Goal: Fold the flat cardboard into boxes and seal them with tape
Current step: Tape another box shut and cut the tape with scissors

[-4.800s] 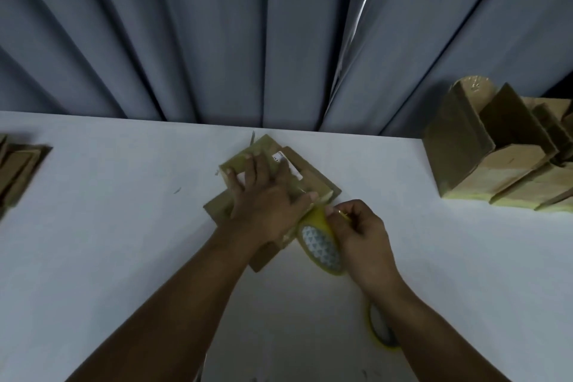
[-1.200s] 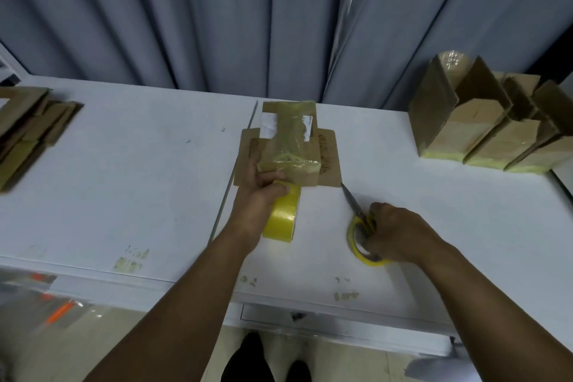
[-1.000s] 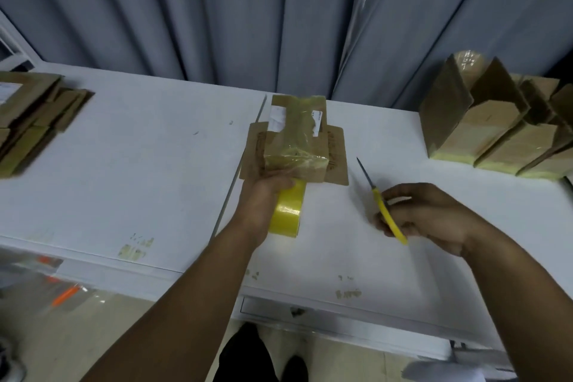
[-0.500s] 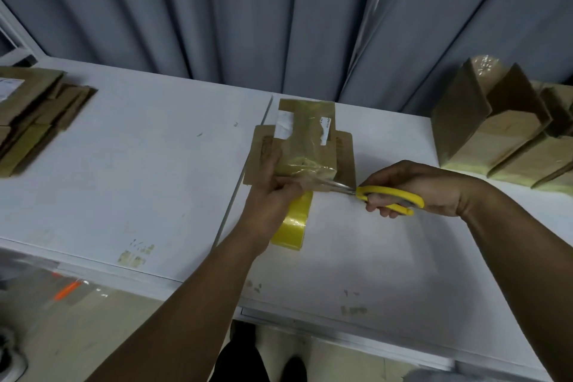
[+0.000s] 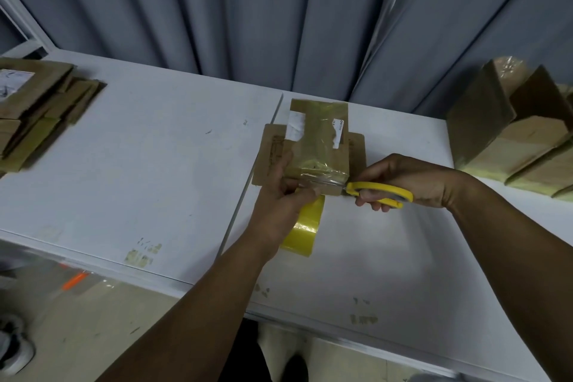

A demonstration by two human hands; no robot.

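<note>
A small cardboard box [image 5: 316, 146] with yellowish tape across its top stands on the white table [image 5: 139, 170], side flaps spread flat. My left hand [image 5: 279, 201] grips the box's near left corner and the tape strip there. The yellow tape roll [image 5: 305, 226] hangs from that strip below my hand. My right hand [image 5: 412, 180] holds yellow-handled scissors [image 5: 375, 192]. Their blades lie across the tape at the box's near edge.
A stack of flat cardboard [image 5: 34, 108] lies at the table's far left. Several folded, taped boxes [image 5: 521, 133] stand at the far right. A grey curtain hangs behind the table. The table's front edge runs close to my body, with floor below.
My right hand picked the scissors up off the table and brought them left to the tape at the box's near edge. The blades now reach further across the tape. My left hand stayed on the box.
</note>
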